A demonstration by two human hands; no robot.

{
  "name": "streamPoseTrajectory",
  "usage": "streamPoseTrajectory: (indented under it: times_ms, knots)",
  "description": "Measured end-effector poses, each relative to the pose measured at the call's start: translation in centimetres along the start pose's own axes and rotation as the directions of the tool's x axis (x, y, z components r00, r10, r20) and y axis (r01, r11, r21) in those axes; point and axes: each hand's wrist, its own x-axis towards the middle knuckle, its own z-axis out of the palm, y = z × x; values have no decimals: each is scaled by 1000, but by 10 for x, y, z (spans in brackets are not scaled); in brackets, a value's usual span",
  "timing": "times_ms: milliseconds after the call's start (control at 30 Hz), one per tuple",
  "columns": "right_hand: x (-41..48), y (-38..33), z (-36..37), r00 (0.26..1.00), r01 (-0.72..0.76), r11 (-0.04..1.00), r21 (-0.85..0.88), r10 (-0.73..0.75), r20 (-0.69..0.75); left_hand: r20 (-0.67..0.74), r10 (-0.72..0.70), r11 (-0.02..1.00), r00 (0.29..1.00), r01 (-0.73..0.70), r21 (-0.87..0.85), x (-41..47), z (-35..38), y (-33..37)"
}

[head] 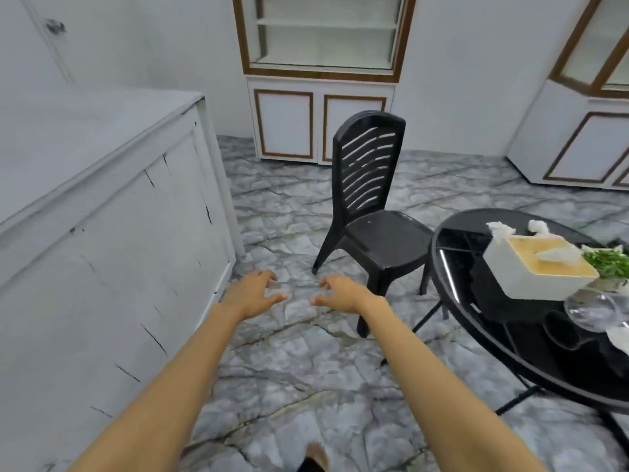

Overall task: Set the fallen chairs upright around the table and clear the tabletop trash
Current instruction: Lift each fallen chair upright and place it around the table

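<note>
A black plastic chair (pixel 369 199) with a slatted back stands upright on the marble floor, its seat facing the round black glass table (pixel 452 301) at the right. On the table sit a white tissue box (pixel 531 267), crumpled white tissues (pixel 500 229), green leafy scraps (pixel 609 262) and a clear glass item (pixel 592 310). My left hand (pixel 253 294) and my right hand (pixel 340 294) reach forward side by side, empty, fingers spread, short of the chair and apart from it.
A long white counter (pixel 102 206) fills the left side. White cabinets with brown trim (pixel 320 124) line the back wall, and another one (pixel 578 148) stands at the right. Grey marble floor (pixel 299 369) lies between counter and table. My foot (pixel 315 458) shows at the bottom edge.
</note>
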Motion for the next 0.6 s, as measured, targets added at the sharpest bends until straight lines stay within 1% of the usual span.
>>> streamPoseTrajectory:
  times_ms: [133,233,333,467,600]
  knots:
    - [89,-1,-56,1000,5,1000,9,-5,-10,-7,-57,997,998,56,-60,87,-44,-13]
    - [154,-4,-96,999,32,999,4,-31,-40,-32,-71,995,997,69,-68,148,-71,-25]
    - [215,-7,-124,998,47,999,0,-47,-35,-27,-89,994,996,87,-60,209,-88,-43]
    - [305,-7,-148,999,35,998,-50,-37,-30,21,-83,996,996,84,-40,299,-104,-69]
    - [392,-12,-169,1000,-29,998,-60,29,8,87,-49,999,995,50,-5,391,-125,-98]
